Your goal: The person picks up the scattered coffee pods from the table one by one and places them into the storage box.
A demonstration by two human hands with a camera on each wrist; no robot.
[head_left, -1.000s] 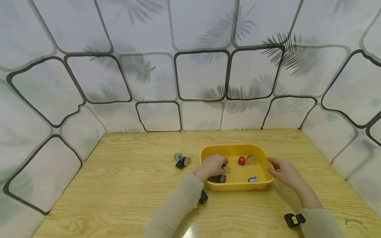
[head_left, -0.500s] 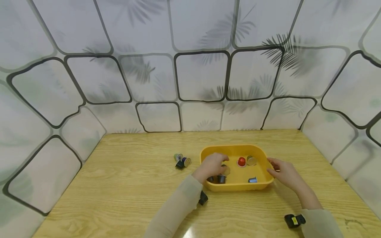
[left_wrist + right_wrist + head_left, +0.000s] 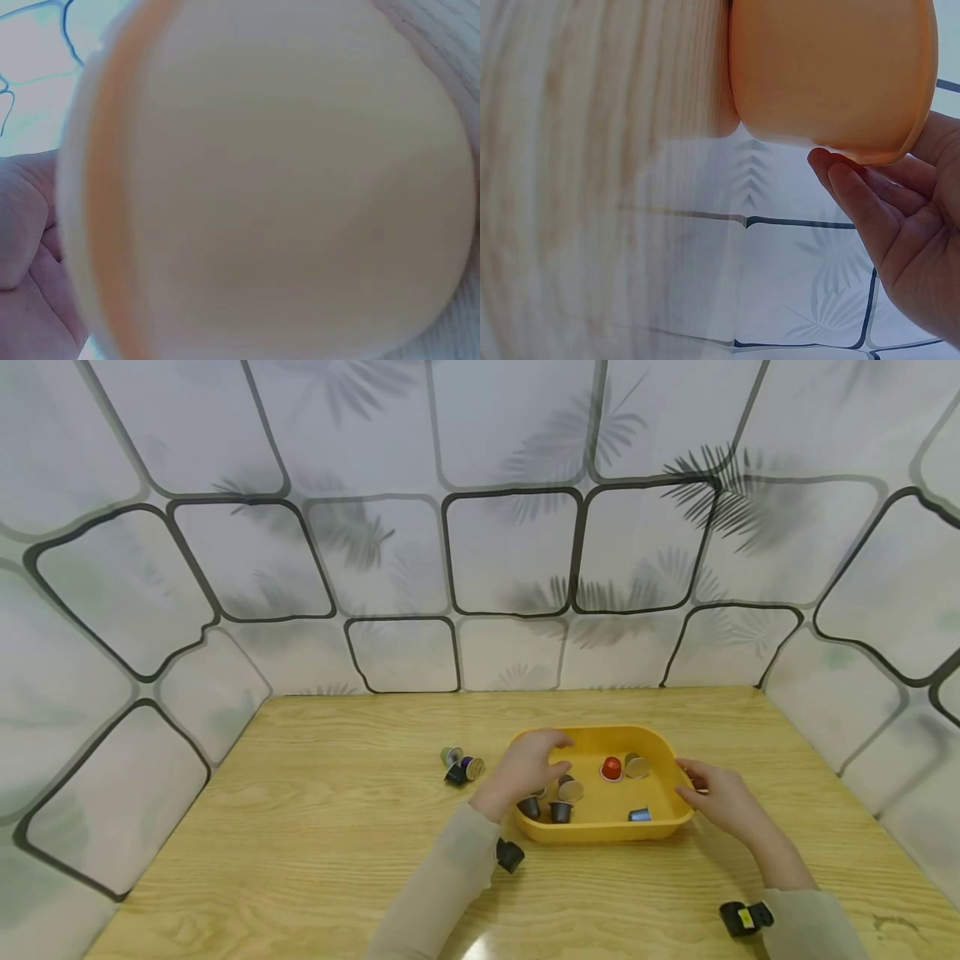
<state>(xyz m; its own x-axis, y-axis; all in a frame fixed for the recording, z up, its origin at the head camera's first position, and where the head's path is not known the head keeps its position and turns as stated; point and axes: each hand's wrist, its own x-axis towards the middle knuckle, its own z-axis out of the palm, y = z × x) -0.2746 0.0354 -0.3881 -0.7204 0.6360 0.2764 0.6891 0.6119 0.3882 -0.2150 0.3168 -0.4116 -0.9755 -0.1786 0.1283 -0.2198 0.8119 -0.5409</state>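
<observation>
A yellow plastic tray (image 3: 600,832) stands on the table with several coffee capsules inside. Among them are a red capsule (image 3: 611,767), a blue capsule (image 3: 640,815), a capsule with a pale gold lid (image 3: 637,767), a tan-lidded capsule (image 3: 570,789) and a black capsule (image 3: 560,812). My left hand (image 3: 525,764) hovers over the tray's left end, thumb and fingers apart, with nothing seen between them. At the tray's right end, my right hand (image 3: 720,797) holds the rim; the right wrist view shows its fingers (image 3: 855,202) against the outer wall.
Left of the tray, a green capsule (image 3: 451,756), a purple capsule with a gold lid (image 3: 472,767) and a black capsule (image 3: 454,775) lie close together on the wooden table (image 3: 337,827). A patterned curtain (image 3: 510,552) hangs behind the table.
My left hand has lifted back and left from the capsules, its thumb and fingers now spread wider. More of the dark capsules shows. The right hand stays on the rim.
</observation>
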